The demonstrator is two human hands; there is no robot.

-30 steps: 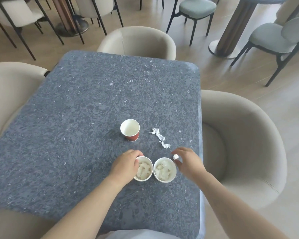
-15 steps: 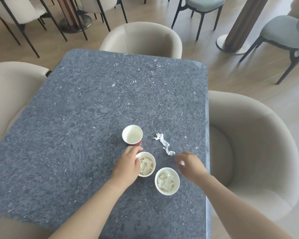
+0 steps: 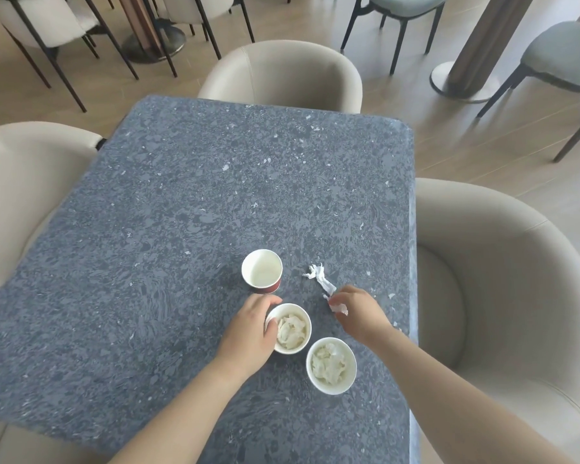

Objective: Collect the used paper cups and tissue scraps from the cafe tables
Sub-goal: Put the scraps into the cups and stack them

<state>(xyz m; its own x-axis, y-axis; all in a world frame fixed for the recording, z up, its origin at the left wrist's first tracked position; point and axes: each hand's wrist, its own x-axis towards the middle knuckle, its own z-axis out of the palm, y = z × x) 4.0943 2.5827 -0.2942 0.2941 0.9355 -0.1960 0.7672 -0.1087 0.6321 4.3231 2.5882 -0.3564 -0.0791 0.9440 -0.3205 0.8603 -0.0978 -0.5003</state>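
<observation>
Head view. Table [image 3: 188, 202]: dark grey speckled stone top, rounded corners. Beige tub chairs [image 3: 282, 75] at far end and both sides; wood-tone floor, dark-legged chairs and pedestal bases beyond.

Empty red-sided paper cup [image 3: 262, 271] upright, right of centre. Two white cups stuffed with tissue nearer: middle cup [image 3: 292, 328], near cup [image 3: 331, 365], close but apart. Twisted tissue strip [image 3: 319, 278] flat on tabletop, right of red cup.

Left hand [image 3: 248, 333]: curled around left wall of middle cup, thumb at rim. Right hand [image 3: 360, 313]: fingers pinched narrow on small tissue scrap [image 3: 338, 308], just beside near end of strip.
</observation>
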